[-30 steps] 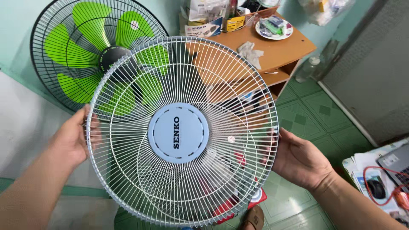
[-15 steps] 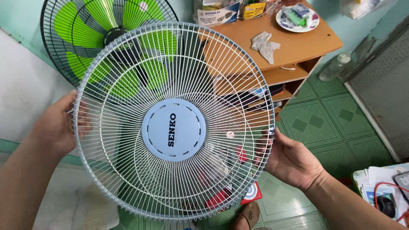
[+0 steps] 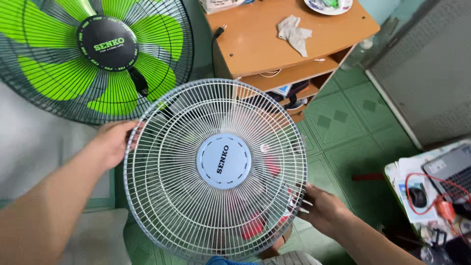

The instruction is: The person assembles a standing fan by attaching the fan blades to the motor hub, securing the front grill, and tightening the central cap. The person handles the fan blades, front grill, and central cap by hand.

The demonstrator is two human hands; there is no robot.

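Note:
I hold a round white wire fan grille (image 3: 167, 196) with a pale blue centre disc (image 3: 223, 161) in front of me. My left hand (image 3: 114, 142) grips its upper left rim. My right hand (image 3: 321, 208) grips its lower right rim. The grille faces up toward me and hangs over the green tiled floor (image 3: 343, 132). Behind it, at the upper left, stands a second fan (image 3: 73, 59) with bright green blades and a black guard. Something red lies on the floor under the grille, seen only through the wires.
An orange wooden cabinet (image 3: 255, 39) with a crumpled cloth (image 3: 294, 32) and a plate (image 3: 327, 5) stands at the top. A grey mesh panel (image 3: 427, 68) is on the right. A laptop (image 3: 454, 169), a mouse (image 3: 417, 197) and a red cable (image 3: 434, 191) lie at the lower right.
The grille has dropped lower and away from me, appearing smaller. My right hand slid down to its lower right rim. The view tilted, showing the green fan's hub fully.

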